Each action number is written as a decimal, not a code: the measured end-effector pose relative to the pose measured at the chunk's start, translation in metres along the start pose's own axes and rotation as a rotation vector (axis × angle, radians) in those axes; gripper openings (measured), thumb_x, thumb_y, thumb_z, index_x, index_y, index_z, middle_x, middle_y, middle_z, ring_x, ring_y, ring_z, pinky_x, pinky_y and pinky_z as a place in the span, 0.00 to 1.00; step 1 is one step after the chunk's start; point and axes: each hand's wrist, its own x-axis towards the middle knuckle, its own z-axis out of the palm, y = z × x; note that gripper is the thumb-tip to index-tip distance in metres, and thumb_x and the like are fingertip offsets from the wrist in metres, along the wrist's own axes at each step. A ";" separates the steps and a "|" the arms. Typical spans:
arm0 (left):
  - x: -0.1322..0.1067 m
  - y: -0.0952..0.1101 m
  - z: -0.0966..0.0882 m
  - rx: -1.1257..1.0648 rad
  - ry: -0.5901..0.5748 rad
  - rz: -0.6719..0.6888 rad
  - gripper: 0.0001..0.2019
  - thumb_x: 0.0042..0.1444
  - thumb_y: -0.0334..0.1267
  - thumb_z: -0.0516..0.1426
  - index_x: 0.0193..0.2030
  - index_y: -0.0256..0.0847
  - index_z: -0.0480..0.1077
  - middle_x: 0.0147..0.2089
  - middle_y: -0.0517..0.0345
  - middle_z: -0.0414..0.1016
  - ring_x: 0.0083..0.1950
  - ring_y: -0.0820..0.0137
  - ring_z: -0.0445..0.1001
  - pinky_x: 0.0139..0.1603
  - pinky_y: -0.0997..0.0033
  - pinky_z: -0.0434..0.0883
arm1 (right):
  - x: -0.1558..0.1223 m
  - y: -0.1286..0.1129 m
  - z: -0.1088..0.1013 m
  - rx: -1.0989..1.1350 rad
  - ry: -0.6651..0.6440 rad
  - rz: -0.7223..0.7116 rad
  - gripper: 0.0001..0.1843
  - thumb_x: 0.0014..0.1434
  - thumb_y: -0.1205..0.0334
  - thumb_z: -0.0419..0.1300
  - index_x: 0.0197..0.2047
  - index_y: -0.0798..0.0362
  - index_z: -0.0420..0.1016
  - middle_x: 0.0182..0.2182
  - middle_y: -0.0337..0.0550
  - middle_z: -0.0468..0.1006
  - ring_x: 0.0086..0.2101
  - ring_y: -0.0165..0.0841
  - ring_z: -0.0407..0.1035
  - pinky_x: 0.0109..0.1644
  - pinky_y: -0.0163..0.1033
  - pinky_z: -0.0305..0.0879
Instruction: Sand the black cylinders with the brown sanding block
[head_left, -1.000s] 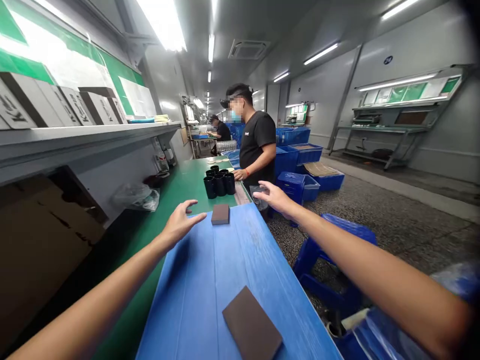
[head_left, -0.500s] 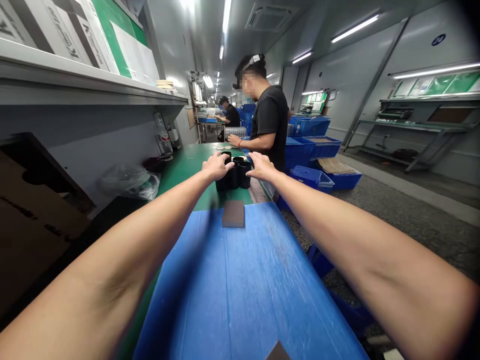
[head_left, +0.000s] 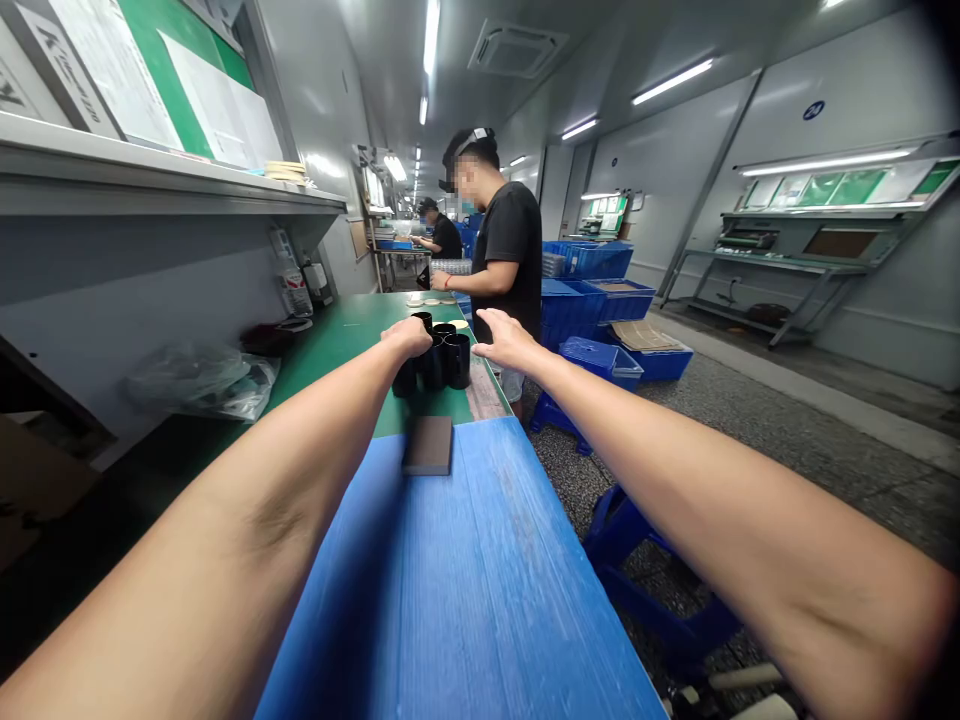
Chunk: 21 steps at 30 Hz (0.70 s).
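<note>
The left hand [head_left: 409, 336] has moved to the left end of the black cups [head_left: 436, 362]. It sits on top of them, and you cannot tell if it grips. The right hand [head_left: 508, 340] is open and spread, just beside the cups. They stand on the green tabletop [head_left: 345, 345], past a brown block [head_left: 427, 446] at the far edge of a blue sheet [head_left: 450, 590].

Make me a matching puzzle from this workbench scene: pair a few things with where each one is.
Things:
A. dark brown rectangular block
B. black cylindrical tubes
C. person's open right hand
D. blue plastic crates

Places:
1. on the green bench top
2. on the floor beyond the bench
3. on the blue plastic sheet
4. raised just right of the tubes

Pairs: A-3, B-1, C-4, D-2
</note>
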 end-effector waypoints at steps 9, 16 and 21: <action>-0.004 0.007 0.000 0.050 0.113 -0.099 0.17 0.62 0.44 0.62 0.53 0.35 0.73 0.54 0.45 0.78 0.54 0.59 0.77 0.54 0.56 0.74 | -0.002 0.027 -0.012 -0.011 0.027 0.031 0.28 0.66 0.54 0.62 0.65 0.52 0.65 0.64 0.51 0.66 0.60 0.46 0.65 0.63 0.59 0.63; -0.044 -0.028 -0.030 0.059 0.218 0.010 0.14 0.54 0.29 0.61 0.47 0.36 0.78 0.50 0.40 0.80 0.52 0.54 0.79 0.45 0.66 0.73 | 0.018 0.002 0.008 -0.059 0.028 -0.023 0.22 0.67 0.54 0.61 0.61 0.52 0.68 0.60 0.50 0.69 0.55 0.43 0.69 0.58 0.56 0.69; -0.107 -0.076 -0.074 0.068 0.266 0.136 0.14 0.54 0.29 0.58 0.46 0.41 0.79 0.45 0.49 0.82 0.47 0.60 0.79 0.43 0.71 0.71 | 0.047 -0.023 0.021 -0.106 -0.028 -0.092 0.19 0.67 0.55 0.61 0.58 0.53 0.70 0.57 0.49 0.72 0.53 0.41 0.71 0.56 0.54 0.70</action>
